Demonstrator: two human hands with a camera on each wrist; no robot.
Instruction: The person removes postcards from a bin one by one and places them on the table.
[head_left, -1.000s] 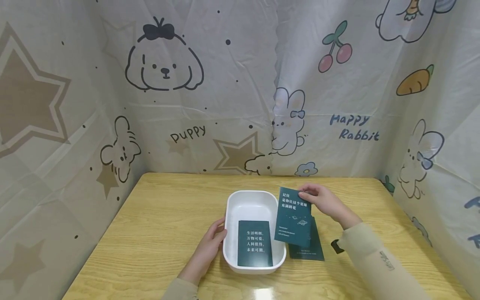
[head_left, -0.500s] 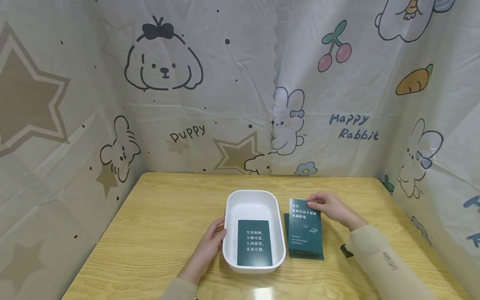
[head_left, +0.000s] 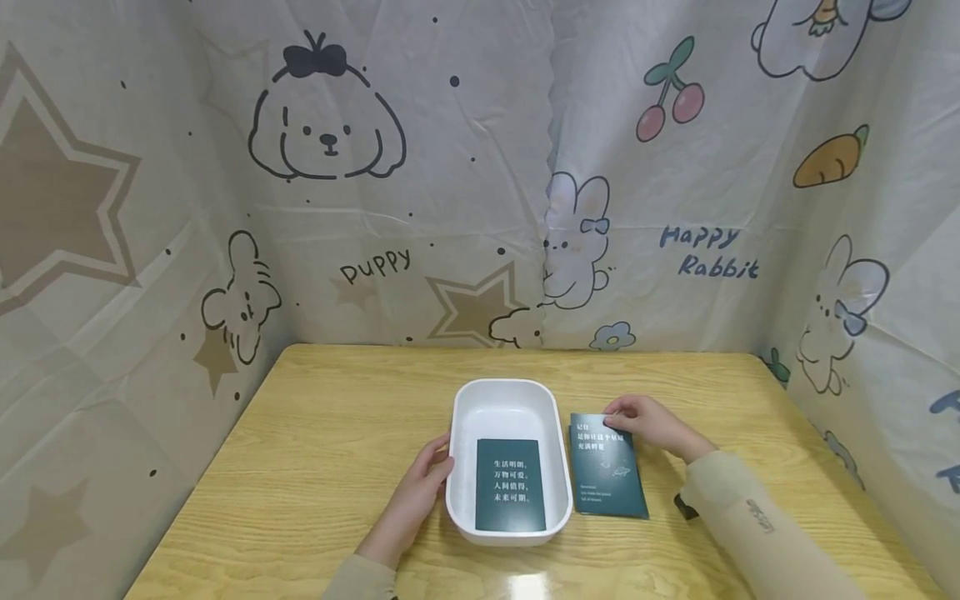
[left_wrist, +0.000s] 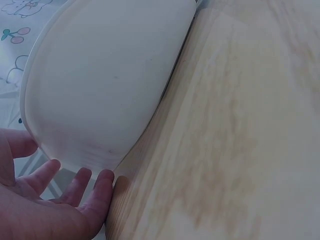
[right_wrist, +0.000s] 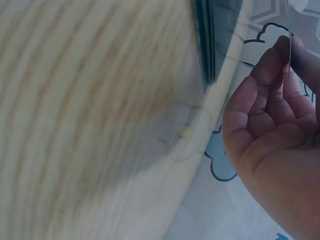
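In the head view my right hand (head_left: 648, 423) pinches the top edge of a dark green printed card (head_left: 600, 471) between thumb and fingers. That card lies over other green cards, hiding nearly all of them. Seen from the right wrist, the pinched card is a thin edge in the fingertips, while a small stack of cards (right_wrist: 206, 45) sits below on the table. My left hand (head_left: 420, 485) touches the left outer side of a white rectangular tray (head_left: 504, 421), its fingertips (left_wrist: 104, 176) against the wall. Inside the tray's near half lies another green card (head_left: 510, 486) with white writing.
The pale wooden table (head_left: 322, 467) reaches back to a cream curtain (head_left: 465, 167) printed with cartoon animals, which also hangs at both sides. A dark piece of wrist gear (head_left: 686, 507) shows beside the right sleeve (head_left: 750, 517).
My right hand has carried the pinched card from beside the tray's rim onto the cards on the right, then lowered it and shifted it slightly left. The left hand and tray have stayed put.
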